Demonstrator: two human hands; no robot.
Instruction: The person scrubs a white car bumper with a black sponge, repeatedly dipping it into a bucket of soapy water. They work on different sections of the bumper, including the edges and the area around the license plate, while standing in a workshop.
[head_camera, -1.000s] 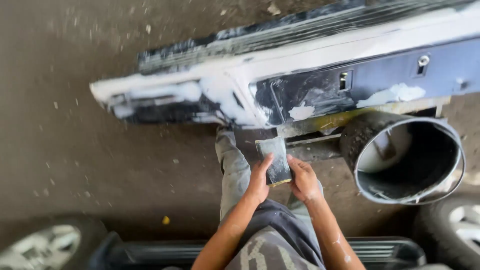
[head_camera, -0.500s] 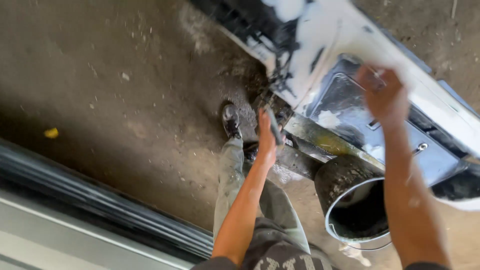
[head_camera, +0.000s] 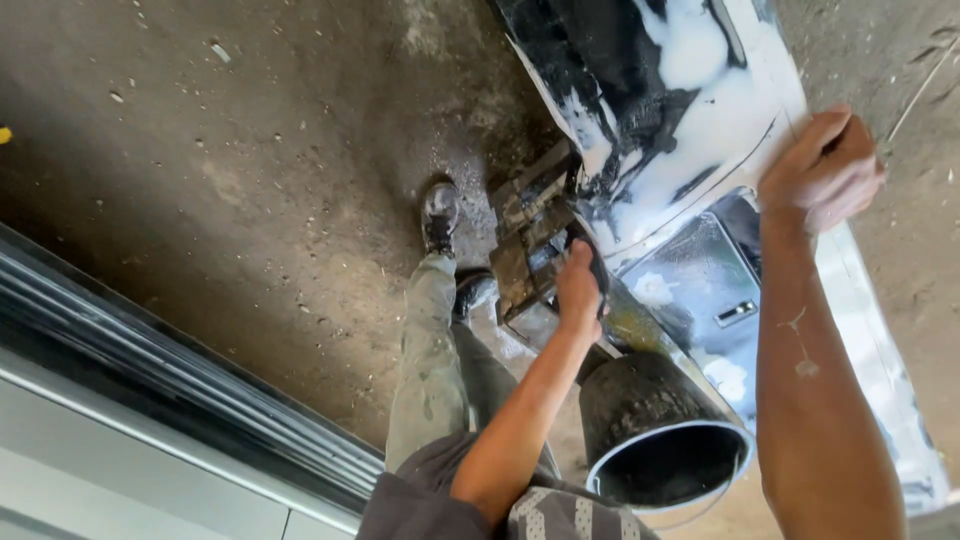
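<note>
Overhead, right hand (head_camera: 822, 168) curled on the white car panel (head_camera: 700, 110), left hand (head_camera: 580, 290) gripping a dark sanding block (head_camera: 597, 262).

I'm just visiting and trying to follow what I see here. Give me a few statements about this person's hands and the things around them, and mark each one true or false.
1. The right hand rests on the upper edge of the car body panel. True.
2. The panel is clean and a single colour all over. False: it is dark with large white patches.
3. The left hand holds a flat dark block low beside the panel. True, though what kind of block it is cannot be told.
4. The round black drum stands on top of the panel. False: it sits beneath the panel, near the person's legs.
5. The ground is bare, dusty concrete floor. True.
</note>
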